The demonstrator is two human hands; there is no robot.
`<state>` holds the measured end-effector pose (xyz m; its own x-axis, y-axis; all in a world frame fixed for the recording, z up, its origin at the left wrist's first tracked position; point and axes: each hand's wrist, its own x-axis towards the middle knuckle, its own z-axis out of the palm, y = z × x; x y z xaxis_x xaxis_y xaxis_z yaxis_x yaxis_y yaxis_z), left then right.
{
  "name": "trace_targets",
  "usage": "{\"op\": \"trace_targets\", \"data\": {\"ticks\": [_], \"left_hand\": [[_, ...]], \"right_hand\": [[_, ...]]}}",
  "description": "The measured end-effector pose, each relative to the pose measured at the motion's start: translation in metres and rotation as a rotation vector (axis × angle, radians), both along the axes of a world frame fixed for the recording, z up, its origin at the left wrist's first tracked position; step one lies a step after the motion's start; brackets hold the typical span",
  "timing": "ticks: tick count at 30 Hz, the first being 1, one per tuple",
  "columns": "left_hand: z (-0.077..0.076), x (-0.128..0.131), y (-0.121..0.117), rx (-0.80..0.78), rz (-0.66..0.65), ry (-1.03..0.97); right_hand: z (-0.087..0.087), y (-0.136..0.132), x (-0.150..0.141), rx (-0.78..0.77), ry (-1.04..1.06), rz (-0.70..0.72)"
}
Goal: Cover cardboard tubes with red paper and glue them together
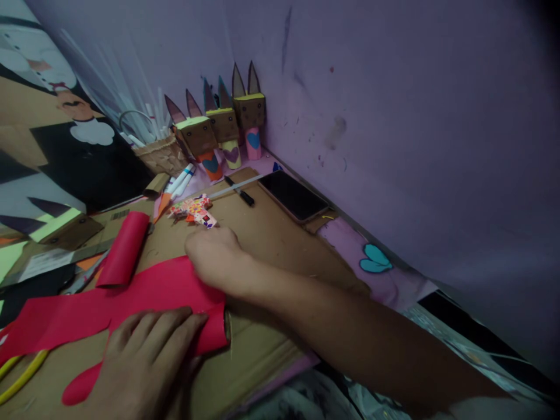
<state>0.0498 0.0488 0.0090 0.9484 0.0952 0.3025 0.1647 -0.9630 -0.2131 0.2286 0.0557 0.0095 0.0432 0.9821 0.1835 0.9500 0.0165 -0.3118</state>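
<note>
A long strip of red paper (pixel 149 286) lies across the cardboard, its near right end wrapped round a cardboard tube (pixel 227 328). My left hand (pixel 146 353) rests over this red-wrapped tube (pixel 212 333), fingers bent on top and thumb hidden. At the strip's upper right edge my right hand (pixel 216 259) is closed in a fist on the paper, its fingertips out of sight. Just beyond that fist lies a flower-patterned hot glue gun (pixel 195 209), a glue stick (pixel 238 185) trailing from its back. A rounded red piece (pixel 81 385) shows beside my left wrist.
A finished red tube (pixel 125 248) lies left, near scissors (pixel 87 274) and yellow handles (pixel 26 376). Behind are a black pen (pixel 240 191), a phone (pixel 294 195), markers (pixel 181 182) and several eared cardboard figures (pixel 249 111). The purple wall (pixel 394 116) bounds the right side.
</note>
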Motion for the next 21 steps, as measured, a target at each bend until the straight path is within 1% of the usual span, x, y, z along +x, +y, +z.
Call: {"op": "trace_targets", "data": {"ticks": [4, 7, 10, 12, 15, 19, 21], "left_hand": [[-0.002, -0.003, 0.001, 0.035, -0.011, 0.035], [-0.004, -0.007, -0.001, 0.062, -0.009, 0.082], [-0.006, -0.012, -0.006, 0.081, 0.038, 0.128], [-0.008, -0.017, -0.009, 0.103, 0.072, 0.157], [-0.012, -0.027, -0.010, 0.136, 0.099, 0.139], [-0.017, -0.035, -0.016, 0.094, 0.063, 0.054], [-0.020, -0.036, -0.024, 0.081, 0.104, 0.032]], "right_hand": [[-0.001, -0.001, 0.000, 0.006, 0.009, 0.004], [-0.002, -0.004, 0.000, 0.054, 0.011, 0.011], [-0.001, -0.008, -0.003, 0.151, 0.014, 0.009], [0.000, -0.011, -0.005, 0.179, 0.012, 0.025], [0.000, -0.013, -0.007, 0.117, 0.004, 0.049], [-0.004, -0.011, -0.008, 0.023, -0.012, 0.040], [-0.005, -0.009, -0.006, -0.013, 0.000, 0.044]]}}
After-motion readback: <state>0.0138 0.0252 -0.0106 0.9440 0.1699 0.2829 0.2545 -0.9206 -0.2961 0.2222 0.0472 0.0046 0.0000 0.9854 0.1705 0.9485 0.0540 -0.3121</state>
